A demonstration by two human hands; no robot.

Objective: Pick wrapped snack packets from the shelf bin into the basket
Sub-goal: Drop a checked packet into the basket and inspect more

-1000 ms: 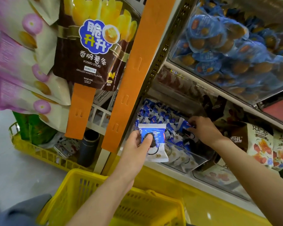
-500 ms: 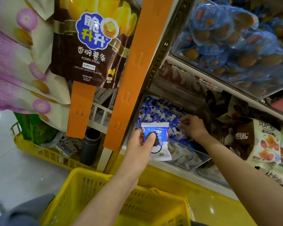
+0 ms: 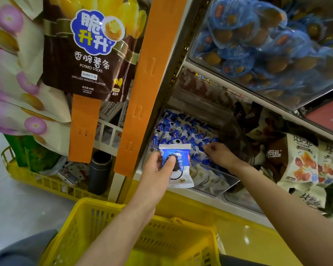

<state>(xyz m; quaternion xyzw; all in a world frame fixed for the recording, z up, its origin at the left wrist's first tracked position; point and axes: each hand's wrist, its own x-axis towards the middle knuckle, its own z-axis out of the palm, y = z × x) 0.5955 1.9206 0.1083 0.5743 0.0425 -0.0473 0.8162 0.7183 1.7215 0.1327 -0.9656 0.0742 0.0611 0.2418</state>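
Holding one blue-and-white wrapped snack packet (image 3: 178, 166) pinched between thumb and fingers (image 3: 170, 162), left hand (image 3: 158, 175) sits at the front lip of the clear plastic shelf bin (image 3: 219, 186), packet's long axis running 12-to-6. Yellow plastic mesh basket (image 3: 96, 214) lies at 6 o'clock from that hand, directly below, so left is the nearer hand for the drop. Right hand (image 3: 222, 156) is inside the bin at 2 o'clock from the held packet, fingers curled down onto the pile of blue-and-white packets (image 3: 179, 131); cannot tell whether they have closed on one. Judging: next move is a straight lowering of the left hand into the basket.
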